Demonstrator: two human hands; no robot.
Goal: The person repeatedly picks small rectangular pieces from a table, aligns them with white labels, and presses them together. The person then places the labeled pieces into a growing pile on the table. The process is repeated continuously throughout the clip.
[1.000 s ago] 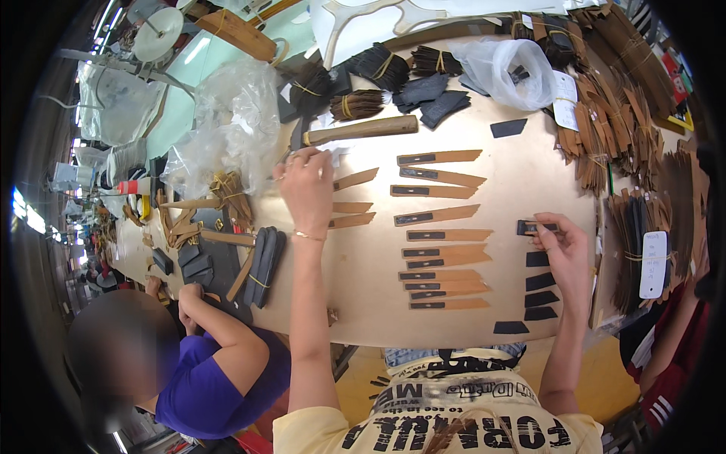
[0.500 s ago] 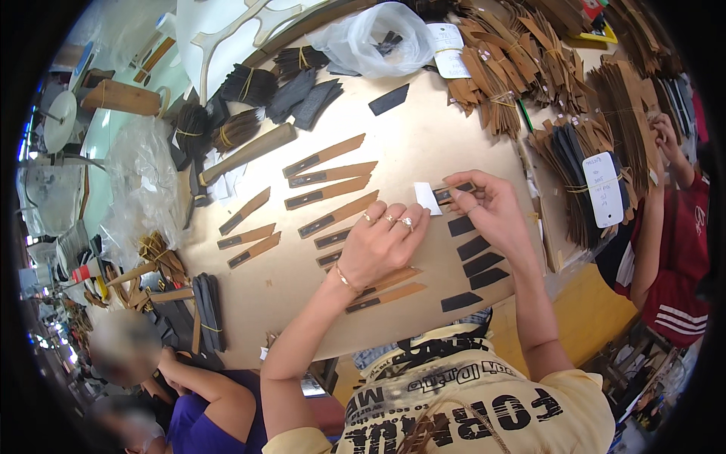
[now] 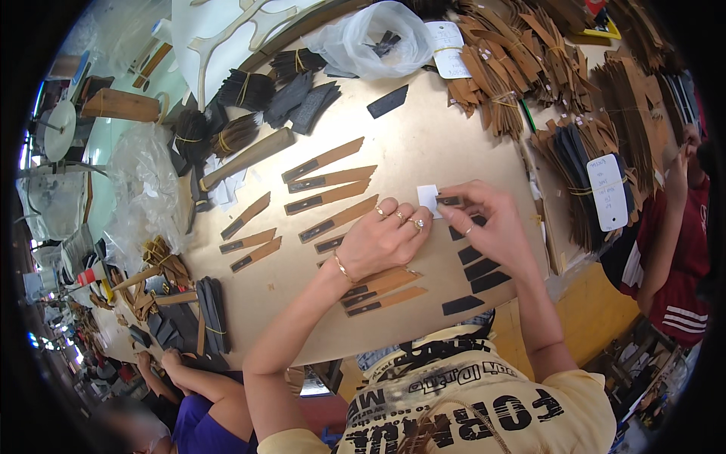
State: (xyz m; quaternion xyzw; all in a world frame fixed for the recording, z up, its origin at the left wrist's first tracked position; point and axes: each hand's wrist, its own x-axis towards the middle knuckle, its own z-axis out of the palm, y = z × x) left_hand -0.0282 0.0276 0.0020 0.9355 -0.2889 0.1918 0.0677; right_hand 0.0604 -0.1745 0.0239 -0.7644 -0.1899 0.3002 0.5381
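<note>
My right hand point(image 3: 491, 225) pinches a small brown leather strip with a dark patch point(image 3: 451, 200) between thumb and fingers. My left hand point(image 3: 384, 240) has its fingers curled beside it, at the lower edge of a small white paper piece point(image 3: 427, 197); its thumb is hidden. The leather strip's end meets the paper's right side. Left of my hands, brown leather strips with black patches point(image 3: 325, 159) lie in a column, partly covered by my left hand. Short black slanted pieces point(image 3: 480, 268) lie under and below my right hand.
Banded bundles of brown strips point(image 3: 495, 98) crowd the far right. A clear plastic bag point(image 3: 370, 41) and black bundles point(image 3: 246, 89) sit at the back, near a wooden-handled hammer point(image 3: 249, 157). One black piece point(image 3: 388, 102) lies apart. Other people are at both sides.
My left hand has shifted slightly right and lowered. My right hand has drawn the leather strip lower and against the paper, turning it. The paper has moved a little to the right.
</note>
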